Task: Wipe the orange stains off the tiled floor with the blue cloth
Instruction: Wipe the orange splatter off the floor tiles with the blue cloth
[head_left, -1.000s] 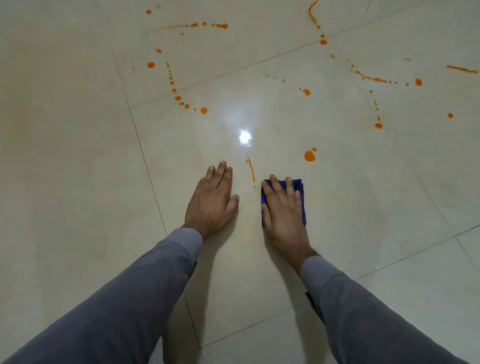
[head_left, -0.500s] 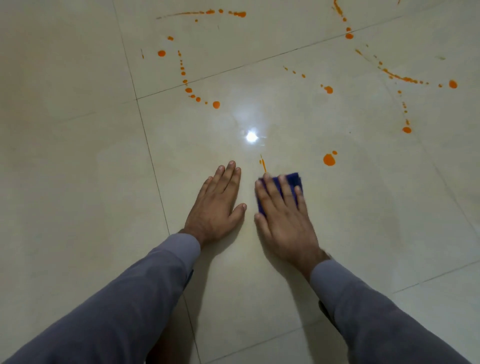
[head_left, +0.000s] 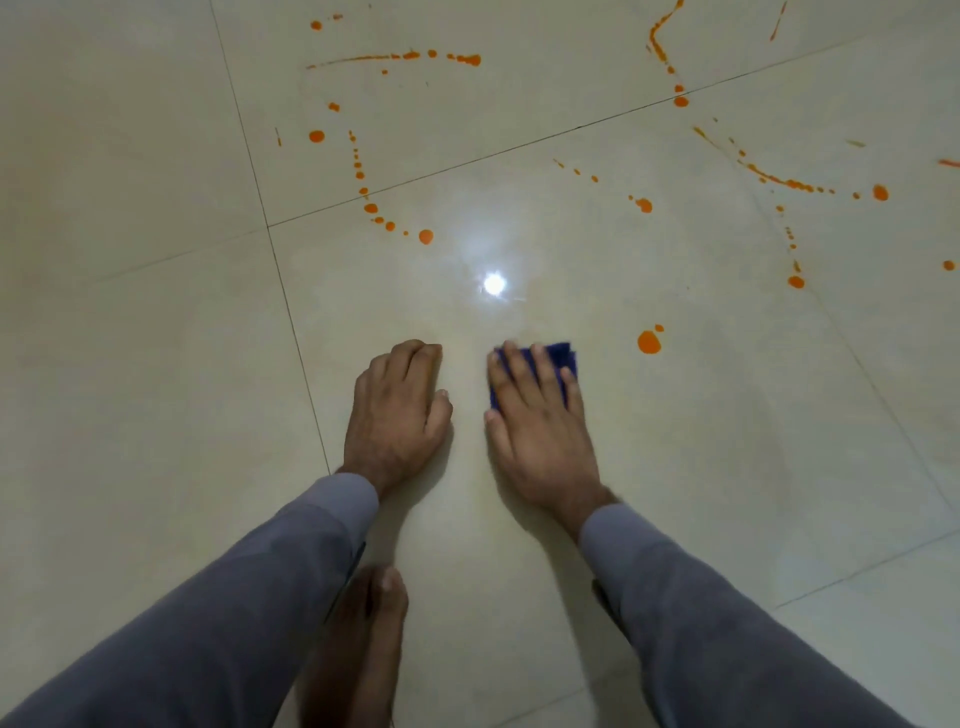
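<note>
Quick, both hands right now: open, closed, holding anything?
Left hand: fingers curled under, holding nothing, resting on the floor.
Right hand: open, fingers straight, pressing the blue cloth flat.

Your right hand covers most of the blue cloth; only its far edge shows, blurred. Left hand fingertips curl under, hidden.
</note>
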